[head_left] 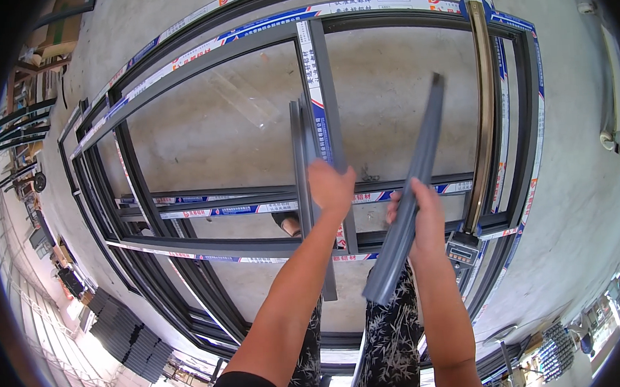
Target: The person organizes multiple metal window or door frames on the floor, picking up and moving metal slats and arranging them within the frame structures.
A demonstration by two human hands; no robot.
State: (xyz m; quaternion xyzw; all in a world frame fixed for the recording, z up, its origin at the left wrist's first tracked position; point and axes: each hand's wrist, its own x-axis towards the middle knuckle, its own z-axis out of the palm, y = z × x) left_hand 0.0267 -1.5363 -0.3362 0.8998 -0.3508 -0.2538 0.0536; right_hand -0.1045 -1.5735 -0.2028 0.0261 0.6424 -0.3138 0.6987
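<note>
My right hand (427, 218) is wrapped round a long grey profile strip (415, 176), which tilts with its far end to the right and its near end close to my legs. My left hand (331, 189) grips a second grey strip (298, 148) running nearly straight away from me; the hand hides part of it. This strip lies along the upright bar (330, 107) of a dark window frame (209, 55) with printed protective tape. Whether the strip touches the bar I cannot tell. The right-hand strip is held above the frame, apart from the bar.
A bronze-coloured rail (484, 112) with a small digital display unit (461, 254) at its near end lies across the frame's right side. More dark frames (181, 293) are stacked beneath. Bundled grey profiles (127, 336) stand at the lower left. Concrete floor (567, 107) surrounds the frames.
</note>
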